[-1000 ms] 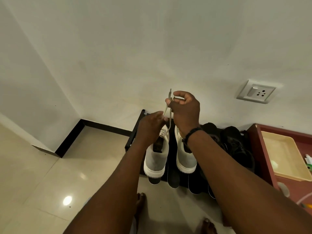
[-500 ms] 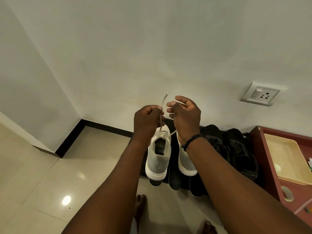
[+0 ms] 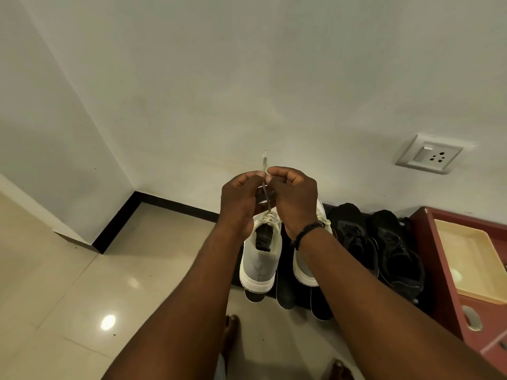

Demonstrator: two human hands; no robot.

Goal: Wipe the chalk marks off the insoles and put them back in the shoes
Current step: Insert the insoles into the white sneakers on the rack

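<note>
Two bare feet (image 3: pixel 231 334) stand on the tiled floor (image 3: pixel 82 297) as you lean over a low shoe rack (image 3: pixel 285 259). Dark insoles (image 3: pixel 285 292) lie on it between and under the pale shoes, their heel ends jutting off its near edge; none is back inside, and any chalk is too dim to judge. Above the left pale shoe (image 3: pixel 260 259), your left hand (image 3: pixel 241 198) and right hand (image 3: pixel 295 196) each pinch its lace (image 3: pixel 264 165), both grips clenched on it. Loosen it evenly, open the tongue wide, and steady the shoe so an insole could slide in flat. Black shoes (image 3: pixel 384 248) sit beside, against the wall (image 3: pixel 247 78).
</note>
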